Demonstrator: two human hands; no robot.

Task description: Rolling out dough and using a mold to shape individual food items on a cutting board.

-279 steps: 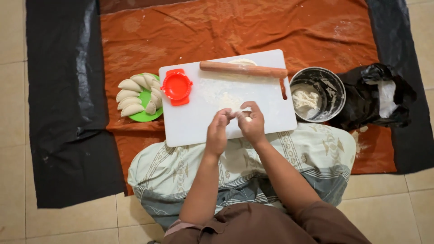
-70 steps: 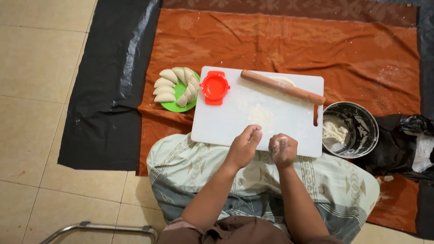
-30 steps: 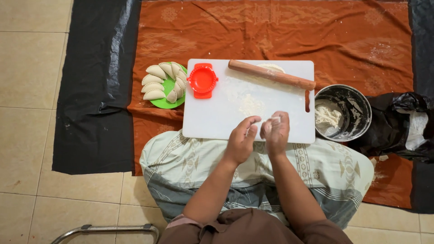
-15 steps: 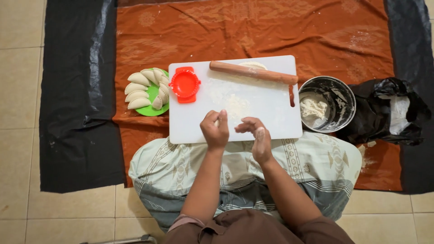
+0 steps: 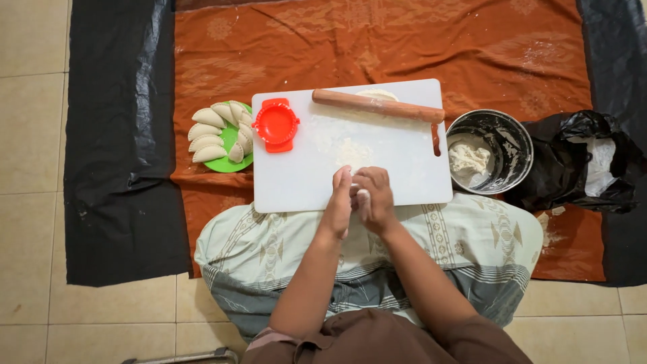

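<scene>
My left hand point(image 5: 338, 201) and my right hand point(image 5: 375, 198) are pressed together over the near edge of a white cutting board point(image 5: 296, 178). Between the palms a small white lump of dough point(image 5: 362, 196) shows. A patch of flour point(image 5: 348, 151) lies on the board just beyond my hands. A wooden rolling pin point(image 5: 377, 105) rests across the far side of the board, with a flat piece of dough point(image 5: 377, 94) behind it. A red round dumpling press point(image 5: 275, 124) sits at the board's far left corner.
A green plate point(image 5: 232, 162) with several folded raw dumplings point(image 5: 205, 131) is left of the board. A metal bowl point(image 5: 490, 150) holding dough stands to the right, beside a black plastic bag point(image 5: 573, 165). All lies on an orange cloth point(image 5: 404, 40) over black sheeting on a tiled floor.
My hands were apart half a second ago; now the palms have closed together around the dough lump. The view has shifted slightly.
</scene>
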